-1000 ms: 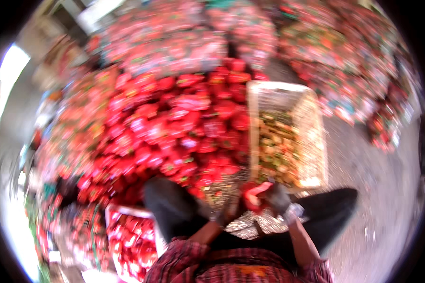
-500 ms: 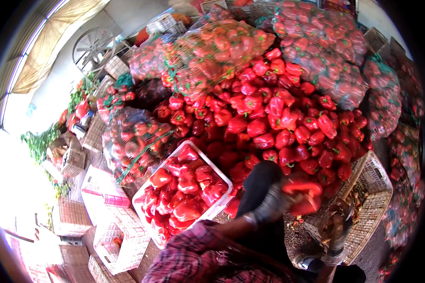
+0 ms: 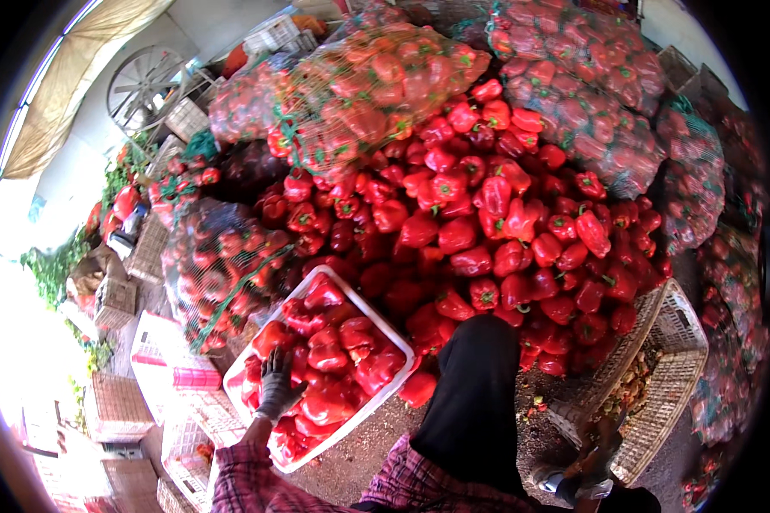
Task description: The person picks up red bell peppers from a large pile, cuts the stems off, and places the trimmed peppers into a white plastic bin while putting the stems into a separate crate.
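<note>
My left hand [image 3: 280,385], in a dark grey glove, lies open with its fingers stretched out over the red bell peppers [image 3: 338,346] in a white plastic crate [image 3: 383,386]. Those peppers fill the crate to about its rim. On the other side, my right hand [image 3: 601,449] is low beside a tilted pale basket [image 3: 674,389] with pepper scraps [image 3: 637,376] in it. Its fingers look curled in shadow; what they hold, if anything, I cannot make out. Ahead of my knee spreads a big heap of loose red bell peppers [image 3: 479,231].
Full mesh sacks of peppers [image 3: 385,94] stand behind the heap, with another sack [image 3: 227,261] to its left. More sacks [image 3: 693,179] line the right side. Several plastic crates [image 3: 115,406] stand at the left. A spoked wheel [image 3: 145,90] leans at the back wall.
My left hand has swung from beside the basket to the crate on the left and let go of the red bell pepper it held. My right hand has shifted slightly lower, near the basket.
</note>
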`<move>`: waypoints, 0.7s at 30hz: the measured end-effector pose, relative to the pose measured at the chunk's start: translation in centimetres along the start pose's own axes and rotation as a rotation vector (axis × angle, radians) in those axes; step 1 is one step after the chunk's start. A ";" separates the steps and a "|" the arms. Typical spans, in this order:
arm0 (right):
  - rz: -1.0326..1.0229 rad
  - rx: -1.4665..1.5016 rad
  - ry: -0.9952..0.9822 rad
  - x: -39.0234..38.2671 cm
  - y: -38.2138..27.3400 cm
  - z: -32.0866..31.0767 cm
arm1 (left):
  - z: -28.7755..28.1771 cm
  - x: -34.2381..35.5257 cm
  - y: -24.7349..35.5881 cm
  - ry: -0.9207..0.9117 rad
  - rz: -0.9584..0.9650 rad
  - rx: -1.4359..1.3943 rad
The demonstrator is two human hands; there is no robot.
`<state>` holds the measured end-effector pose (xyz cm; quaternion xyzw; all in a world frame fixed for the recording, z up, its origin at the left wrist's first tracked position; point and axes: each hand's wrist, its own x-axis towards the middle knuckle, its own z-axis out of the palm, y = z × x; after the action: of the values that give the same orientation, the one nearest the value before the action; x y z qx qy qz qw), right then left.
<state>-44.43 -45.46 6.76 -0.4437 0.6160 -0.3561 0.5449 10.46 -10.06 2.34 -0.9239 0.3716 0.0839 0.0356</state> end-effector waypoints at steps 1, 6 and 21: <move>-0.070 -0.070 -0.001 -0.5 -1.0 -0.6 | -0.3 2.5 1.2 -0.080 0.038 -0.014; -0.543 -0.534 -0.245 0.6 -1.4 -0.9 | -6.6 10.2 14.2 0.258 0.243 -0.426; 0.542 0.269 0.169 0.0 10.3 -7.6 | 13.2 25.7 35.5 -0.194 0.553 0.103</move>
<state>-53.55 -42.19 -1.56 -0.1560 0.7024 -0.3116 0.6206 2.39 -51.43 -15.47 -0.7722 0.6079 0.1594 0.0937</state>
